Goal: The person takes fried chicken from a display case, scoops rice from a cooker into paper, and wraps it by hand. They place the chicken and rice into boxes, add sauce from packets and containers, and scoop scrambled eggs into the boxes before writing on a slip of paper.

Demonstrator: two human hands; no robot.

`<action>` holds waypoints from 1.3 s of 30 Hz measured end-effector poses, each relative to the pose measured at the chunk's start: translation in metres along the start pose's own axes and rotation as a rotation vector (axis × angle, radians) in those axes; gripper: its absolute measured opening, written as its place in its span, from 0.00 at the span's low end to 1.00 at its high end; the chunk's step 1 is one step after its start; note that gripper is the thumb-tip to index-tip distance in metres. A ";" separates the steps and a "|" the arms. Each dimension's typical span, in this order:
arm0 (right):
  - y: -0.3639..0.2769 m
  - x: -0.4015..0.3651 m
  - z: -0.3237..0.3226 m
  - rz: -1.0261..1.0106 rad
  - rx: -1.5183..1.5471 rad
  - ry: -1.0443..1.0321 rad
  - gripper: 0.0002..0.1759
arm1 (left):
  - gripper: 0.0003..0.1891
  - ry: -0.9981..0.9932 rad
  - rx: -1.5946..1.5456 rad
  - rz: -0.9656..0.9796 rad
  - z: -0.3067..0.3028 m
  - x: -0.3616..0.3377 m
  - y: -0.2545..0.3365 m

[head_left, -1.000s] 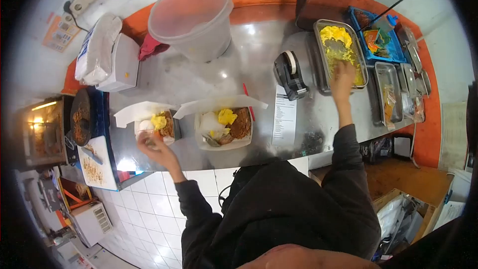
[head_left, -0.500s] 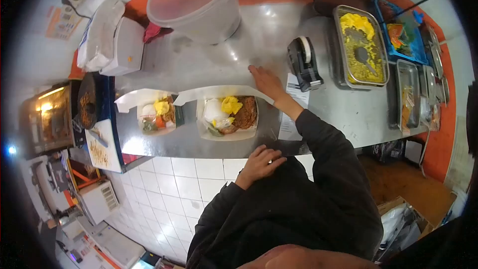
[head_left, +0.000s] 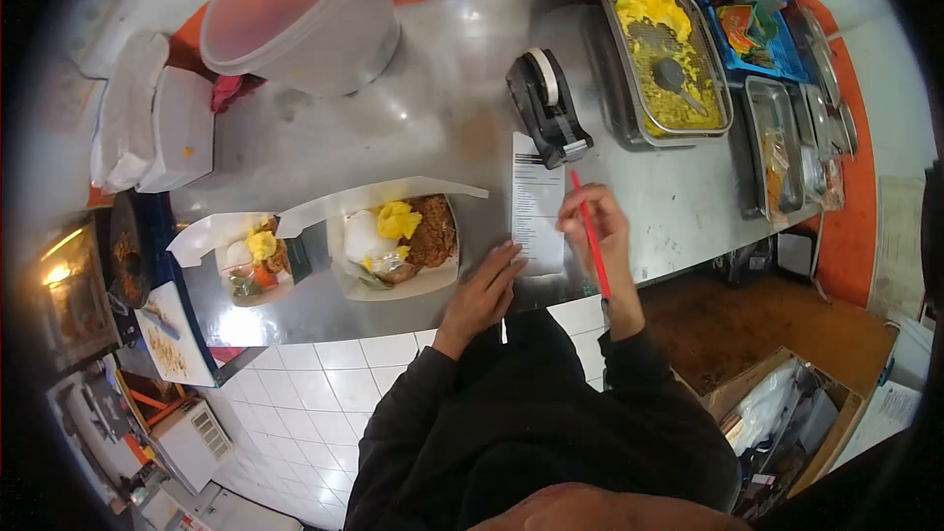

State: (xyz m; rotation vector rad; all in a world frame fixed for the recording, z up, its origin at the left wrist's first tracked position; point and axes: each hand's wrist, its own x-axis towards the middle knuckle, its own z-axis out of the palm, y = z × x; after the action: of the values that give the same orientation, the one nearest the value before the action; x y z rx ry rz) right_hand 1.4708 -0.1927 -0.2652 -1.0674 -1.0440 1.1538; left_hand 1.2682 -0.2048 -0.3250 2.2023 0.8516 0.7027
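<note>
A red pen [head_left: 592, 241] is held upright in my right hand [head_left: 600, 236], over the metal counter beside a printed paper slip [head_left: 538, 221]. My left hand [head_left: 482, 290] lies on the counter's front edge with its fingers spread, the fingertips at the slip's left edge. Left of it stands an open food box [head_left: 393, 241] with rice, yellow egg and brown shredded food. Farther left is a smaller open box [head_left: 260, 265] with similar food. A black tape dispenser [head_left: 547, 108] touches the top of the slip.
A large clear tub [head_left: 305, 29] stands at the back left. At the right are a tray of yellow food [head_left: 678, 69], a blue basket [head_left: 757, 29] and a metal tray [head_left: 775, 152]. A cutting board with a knife [head_left: 177, 334] lies far left.
My right hand has come back from the counter's middle and now holds the red pen. My left hand has moved up to the slip. The view has shifted.
</note>
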 end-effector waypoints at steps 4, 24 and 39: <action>0.035 0.001 0.010 -0.070 -0.242 0.167 0.07 | 0.19 -0.056 0.090 0.030 0.008 0.008 -0.007; 0.087 0.014 0.015 0.116 -0.174 0.405 0.10 | 0.18 -0.082 0.075 -0.006 0.011 0.007 -0.011; 0.080 0.015 -0.006 0.206 -0.091 0.171 0.12 | 0.17 -0.057 0.038 -0.017 0.010 0.009 -0.010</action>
State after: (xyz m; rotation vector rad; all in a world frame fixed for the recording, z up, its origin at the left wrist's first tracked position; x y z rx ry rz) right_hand 1.4642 -0.1715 -0.3436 -1.3461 -0.8738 1.1629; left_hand 1.2772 -0.1970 -0.3366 2.2358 0.8600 0.6174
